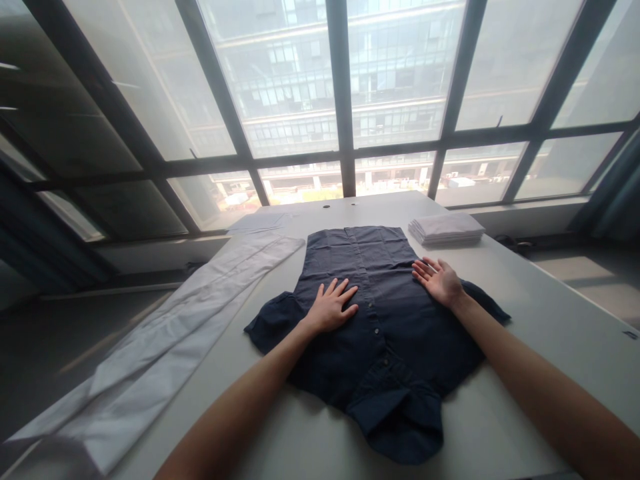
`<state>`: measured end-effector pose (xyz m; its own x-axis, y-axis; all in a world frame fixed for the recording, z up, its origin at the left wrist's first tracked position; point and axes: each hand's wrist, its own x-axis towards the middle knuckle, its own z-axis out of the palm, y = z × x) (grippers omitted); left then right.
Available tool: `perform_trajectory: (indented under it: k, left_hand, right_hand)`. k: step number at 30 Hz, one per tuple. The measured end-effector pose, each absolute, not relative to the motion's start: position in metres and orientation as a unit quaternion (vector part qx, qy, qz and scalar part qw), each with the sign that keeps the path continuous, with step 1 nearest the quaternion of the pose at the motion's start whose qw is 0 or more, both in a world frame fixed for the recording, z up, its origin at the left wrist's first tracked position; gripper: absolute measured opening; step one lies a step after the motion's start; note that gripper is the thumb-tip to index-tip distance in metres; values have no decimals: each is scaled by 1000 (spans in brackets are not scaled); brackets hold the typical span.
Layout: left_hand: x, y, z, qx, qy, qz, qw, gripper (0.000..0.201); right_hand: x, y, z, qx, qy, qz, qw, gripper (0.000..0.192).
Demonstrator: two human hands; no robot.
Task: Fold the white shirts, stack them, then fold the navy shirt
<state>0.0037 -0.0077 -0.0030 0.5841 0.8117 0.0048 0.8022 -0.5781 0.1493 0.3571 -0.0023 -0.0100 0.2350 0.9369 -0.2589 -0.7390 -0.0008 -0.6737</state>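
Plainly, the dark navy short-sleeved button-front cotton shirt (373,320) lies spread flat, front up, in the middle of the pale grey table (540,313), its collar toward the person and its hem toward the window. The left hand (331,307) rests palm down with fingers spread on the shirt's left chest, pressing rather than gripping; the right hand (440,280) lies open at the shirt's right edge by the sleeve, palm turned up or sideways as far as the wide lens lets one tell, and it closes on nothing. The cloth looks thin, light and limp: it should fold where it is creased, drag and bunch if pushed, and slide easily over the smooth tabletop. Good places to take hold would probably be the side seams, the shoulders or the hem corners, pinched between fingers and thumb. A long white cloth (165,353) drapes off the table's left edge, and a small stack of folded white cloths (446,229) sits beyond the shirt, well apart.
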Motion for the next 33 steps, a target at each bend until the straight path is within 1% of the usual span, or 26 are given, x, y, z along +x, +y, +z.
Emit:
perform_trajectory:
  k: [33]
  left_hand:
    - [3, -8, -2, 887, 454, 37, 71, 65]
  right_hand:
    - [357, -3, -9, -372, -131, 604, 693, 32]
